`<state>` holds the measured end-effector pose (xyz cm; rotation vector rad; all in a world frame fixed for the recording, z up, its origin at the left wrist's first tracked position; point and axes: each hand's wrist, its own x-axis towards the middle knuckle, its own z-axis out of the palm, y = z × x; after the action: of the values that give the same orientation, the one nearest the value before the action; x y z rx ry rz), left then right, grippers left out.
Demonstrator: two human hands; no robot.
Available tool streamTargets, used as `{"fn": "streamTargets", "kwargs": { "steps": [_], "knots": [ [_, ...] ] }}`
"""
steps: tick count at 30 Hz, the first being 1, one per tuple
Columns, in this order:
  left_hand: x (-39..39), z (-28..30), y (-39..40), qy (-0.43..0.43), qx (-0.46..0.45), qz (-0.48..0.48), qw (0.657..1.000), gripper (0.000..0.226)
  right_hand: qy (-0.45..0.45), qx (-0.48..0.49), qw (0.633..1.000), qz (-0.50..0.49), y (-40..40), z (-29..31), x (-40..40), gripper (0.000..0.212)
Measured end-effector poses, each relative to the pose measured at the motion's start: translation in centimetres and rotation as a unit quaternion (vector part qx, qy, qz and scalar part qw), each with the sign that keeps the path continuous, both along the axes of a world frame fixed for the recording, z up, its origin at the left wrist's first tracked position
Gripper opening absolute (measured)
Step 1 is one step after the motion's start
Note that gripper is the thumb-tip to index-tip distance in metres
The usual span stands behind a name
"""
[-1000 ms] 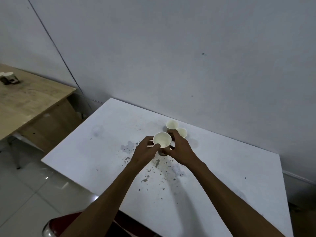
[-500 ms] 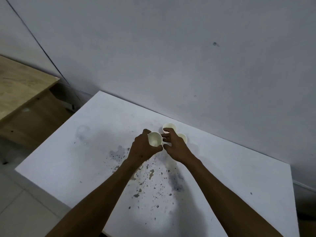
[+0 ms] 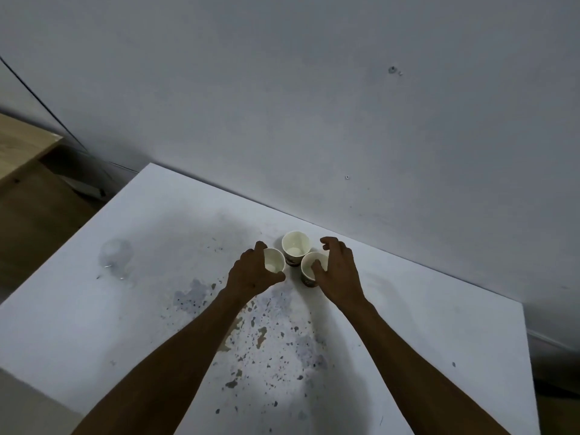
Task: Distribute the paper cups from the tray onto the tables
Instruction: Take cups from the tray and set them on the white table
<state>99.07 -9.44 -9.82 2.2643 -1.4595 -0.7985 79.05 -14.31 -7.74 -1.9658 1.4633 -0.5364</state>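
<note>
- Three paper cups stand upright in a tight cluster near the far edge of the white table (image 3: 408, 324), well apart from the wooden desk (image 3: 22, 146) at far left.
- Left hand (image 3: 252, 273): fingers wrapped around the left cup (image 3: 275, 262). Set it down flat, then let go straight outward.
- Middle cup (image 3: 295, 244): untouched, thin-walled, round, pale inside.
- Right hand (image 3: 337, 271): fingers curled loosely apart, touching the right cup (image 3: 309, 271). Avoid squeezing; paper walls dent easily.
- Tabletop: smooth, speckled with dark chips.
</note>
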Motion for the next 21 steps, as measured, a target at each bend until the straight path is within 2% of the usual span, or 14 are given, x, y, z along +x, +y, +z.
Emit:
{"fn": "streamTargets", "kwargs": {
  "steps": [5, 12, 21],
  "knots": [
    [0.0, -1.3, -1.2, 0.008, -0.002, 0.016, 1.000, 0.080, 0.016, 0.063, 0.998, -0.013, -0.2, -1.6, -0.3, 0.057],
    [0.0, -2.0, -1.6, 0.014, -0.010, 0.019, 1.000, 0.077, -0.025, 0.131, 0.990, -0.053, -0.3, -2.5, -0.1, 0.050],
    [0.3, -2.4, -1.6, 0.028, -0.010, 0.002, 1.000, 0.080, -0.014, 0.155, 0.984, -0.085, -0.6, -3.0, -0.1, 0.040]
  ]
}}
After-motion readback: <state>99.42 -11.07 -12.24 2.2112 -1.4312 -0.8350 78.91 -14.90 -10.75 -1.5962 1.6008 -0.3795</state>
